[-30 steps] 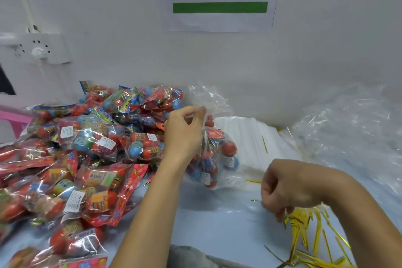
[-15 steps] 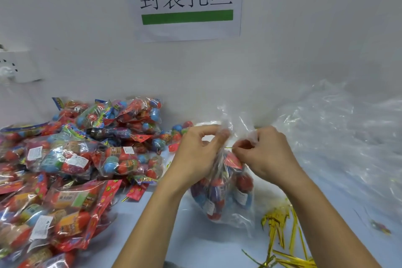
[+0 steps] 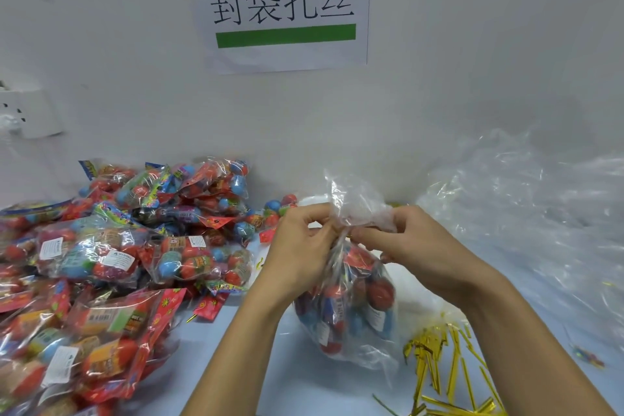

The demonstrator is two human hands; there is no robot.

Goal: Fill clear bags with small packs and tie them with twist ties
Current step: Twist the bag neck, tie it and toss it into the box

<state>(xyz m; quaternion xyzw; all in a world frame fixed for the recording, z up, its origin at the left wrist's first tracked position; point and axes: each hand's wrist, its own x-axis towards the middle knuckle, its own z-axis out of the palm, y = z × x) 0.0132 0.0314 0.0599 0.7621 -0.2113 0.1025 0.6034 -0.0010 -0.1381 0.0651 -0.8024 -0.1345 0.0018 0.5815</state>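
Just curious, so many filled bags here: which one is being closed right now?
The clear bag at centre, its gathered neck pinched between left hand and right hand; the pile of bags lies untouched.

small packing workstation: printed white paper sign with black chinese characters and green bar (image 3: 283,7) hanging on plain white wall; heaped red-and-blue toy packs (image 3: 111,257), loose gold foil twist ties (image 3: 449,368), crumpled clear plastic bags (image 3: 526,213) lying on pale worktable (image 3: 256,365).

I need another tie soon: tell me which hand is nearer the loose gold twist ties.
Right. The right hand grips the filled bag's neck, with the gold twist ties lying below its wrist. The left hand grips the same neck on the far side of the bag.
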